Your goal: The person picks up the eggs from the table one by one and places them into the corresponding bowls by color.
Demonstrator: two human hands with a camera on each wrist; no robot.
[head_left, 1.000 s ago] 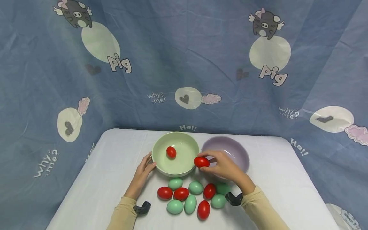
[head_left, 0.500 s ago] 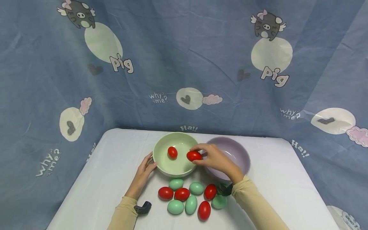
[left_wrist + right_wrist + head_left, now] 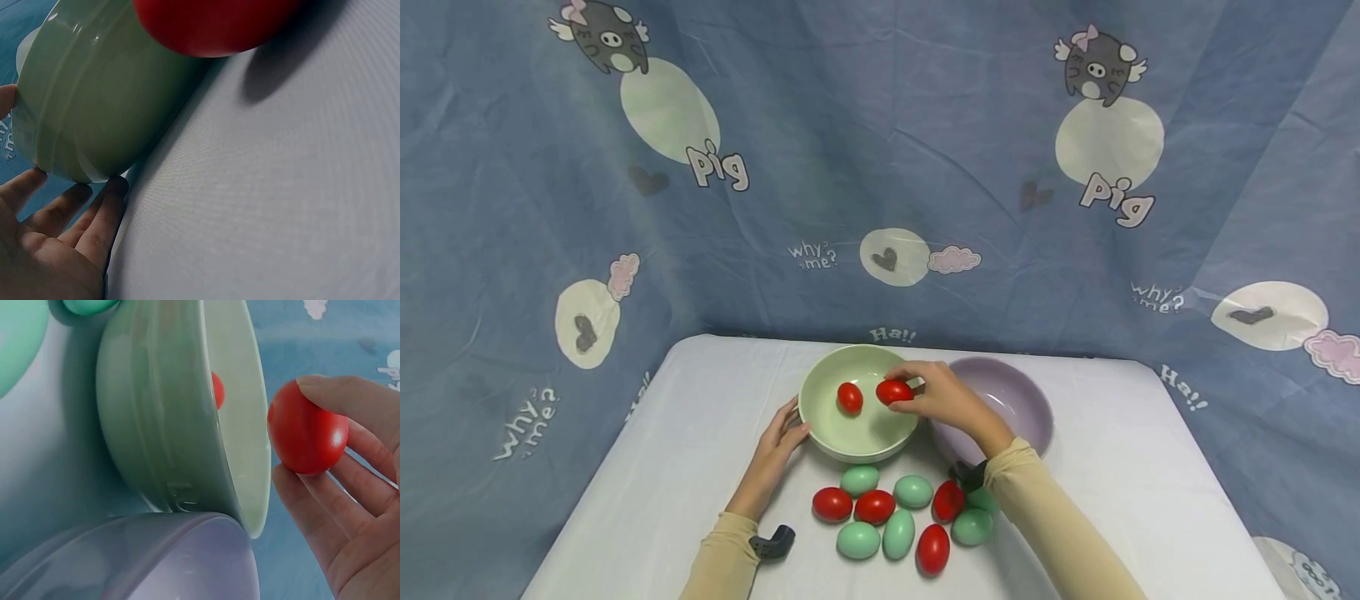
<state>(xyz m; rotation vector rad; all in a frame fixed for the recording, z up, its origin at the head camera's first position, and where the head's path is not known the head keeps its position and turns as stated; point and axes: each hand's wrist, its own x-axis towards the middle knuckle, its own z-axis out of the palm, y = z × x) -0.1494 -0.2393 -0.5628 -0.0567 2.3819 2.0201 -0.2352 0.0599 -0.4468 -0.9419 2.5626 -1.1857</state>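
Note:
My right hand (image 3: 936, 396) pinches a red egg (image 3: 894, 392) between thumb and fingertips, over the right part of the pale green bowl (image 3: 857, 437). In the right wrist view the held egg (image 3: 306, 431) is outside the bowl's rim line, apart from it. A second red egg (image 3: 850, 398) lies inside that bowl. My left hand (image 3: 775, 442) rests at the bowl's left side; in the left wrist view, outstretched fingertips touch the outer wall of the green bowl (image 3: 94, 94) and the thumb is at its rim.
A purple bowl (image 3: 1026, 408) stands right beside the green one, partly covered by the right forearm. In front lie several green eggs (image 3: 858, 540) and several red eggs (image 3: 933, 550) on the white table (image 3: 647, 483). A blue printed cloth (image 3: 820, 167) hangs behind.
My right hand has carried the red egg leftward and away from me, from the green bowl's right rim to over its inside. The left hand stays at the bowl.

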